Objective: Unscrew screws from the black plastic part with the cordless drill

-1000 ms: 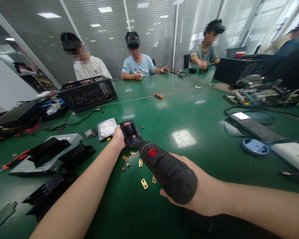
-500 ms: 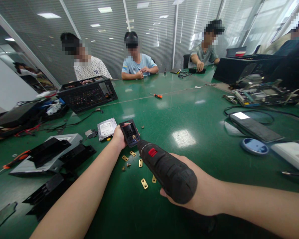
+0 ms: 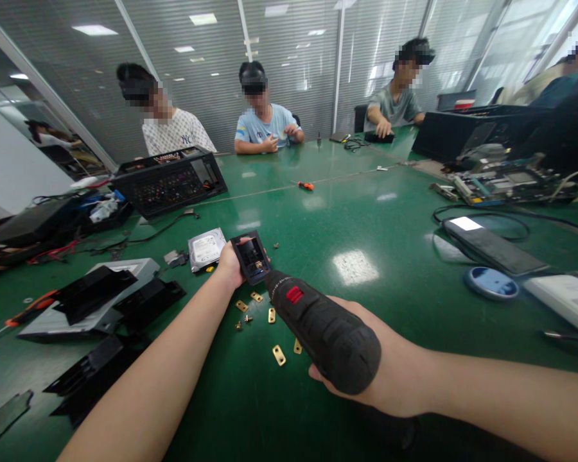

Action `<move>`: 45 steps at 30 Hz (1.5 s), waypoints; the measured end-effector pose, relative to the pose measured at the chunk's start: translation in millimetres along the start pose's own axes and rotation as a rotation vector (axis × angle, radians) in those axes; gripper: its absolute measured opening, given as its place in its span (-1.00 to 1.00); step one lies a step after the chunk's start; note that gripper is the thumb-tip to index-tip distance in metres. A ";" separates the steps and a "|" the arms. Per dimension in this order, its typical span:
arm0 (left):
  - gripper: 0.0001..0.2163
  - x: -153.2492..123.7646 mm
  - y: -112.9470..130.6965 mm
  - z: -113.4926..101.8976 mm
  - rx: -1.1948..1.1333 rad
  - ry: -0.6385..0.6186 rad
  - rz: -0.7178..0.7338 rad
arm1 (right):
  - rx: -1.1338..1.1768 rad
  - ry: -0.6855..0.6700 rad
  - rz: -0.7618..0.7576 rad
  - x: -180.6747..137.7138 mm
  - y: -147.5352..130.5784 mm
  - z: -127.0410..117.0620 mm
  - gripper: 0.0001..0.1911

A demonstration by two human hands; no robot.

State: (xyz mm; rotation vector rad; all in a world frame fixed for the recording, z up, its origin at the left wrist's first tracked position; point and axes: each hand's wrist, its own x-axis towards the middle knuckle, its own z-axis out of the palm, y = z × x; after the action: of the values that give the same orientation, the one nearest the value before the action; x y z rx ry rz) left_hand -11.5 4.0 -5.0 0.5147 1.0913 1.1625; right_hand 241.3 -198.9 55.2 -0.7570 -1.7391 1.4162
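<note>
Power drill [image 3: 325,333], black, ridged, red switch on top: I have the right hand [image 3: 397,378] wrapped round it, nose at the near corner of a hollow black frame [image 3: 252,256]; contact, can't tell. Left hand [image 3: 231,266] grips that frame, fingers mostly hidden. Glossy green table [image 3: 404,231], gold plates [image 3: 279,355] loose near the drill. Glass partition [image 3: 293,58] behind. Hard drive [image 3: 207,249] label too small to read; "NY" legible on a patterned shirt [image 3: 173,131] opposite.

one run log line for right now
left hand: holds frame | right hand: grips drill | drill nose: by frame, contact unclear | nearby: gold plates
</note>
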 end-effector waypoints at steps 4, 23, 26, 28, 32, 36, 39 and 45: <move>-0.77 -1.0 0.9 1.1 0.005 -0.005 0.001 | -0.005 0.002 0.010 0.6 -1.3 0.2 -0.68; -0.80 -0.8 0.4 1.0 0.030 0.008 0.019 | -0.242 0.054 -0.038 -3.6 6.0 -4.4 -0.64; -0.79 -0.6 0.3 1.0 0.023 0.002 0.019 | -0.250 0.043 -0.043 -3.3 6.4 -4.5 -0.65; -0.79 -0.4 0.4 1.1 0.021 -0.002 0.014 | -0.178 0.022 -0.036 -1.9 4.7 -2.8 -0.69; -0.79 0.0 0.6 1.4 0.034 -0.002 0.015 | -0.033 0.004 -0.027 0.0 1.2 0.4 -0.71; -0.79 1.0 0.6 0.3 0.042 -0.006 0.017 | -0.033 0.015 -0.053 -0.3 1.0 0.6 -0.72; -0.79 2.0 0.4 -1.2 0.035 -0.014 0.014 | -0.035 0.024 -0.064 -0.8 1.4 0.5 -0.71; -0.78 0.9 0.0 -0.8 0.012 -0.012 0.015 | -0.068 0.010 0.028 -5.1 -0.6 -1.3 -0.68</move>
State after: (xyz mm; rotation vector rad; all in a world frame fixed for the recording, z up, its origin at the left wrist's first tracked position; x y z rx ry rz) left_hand -12.3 4.7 -5.8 0.5392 1.0859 1.1651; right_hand 245.1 -202.6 55.0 -0.8263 -1.7827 1.3755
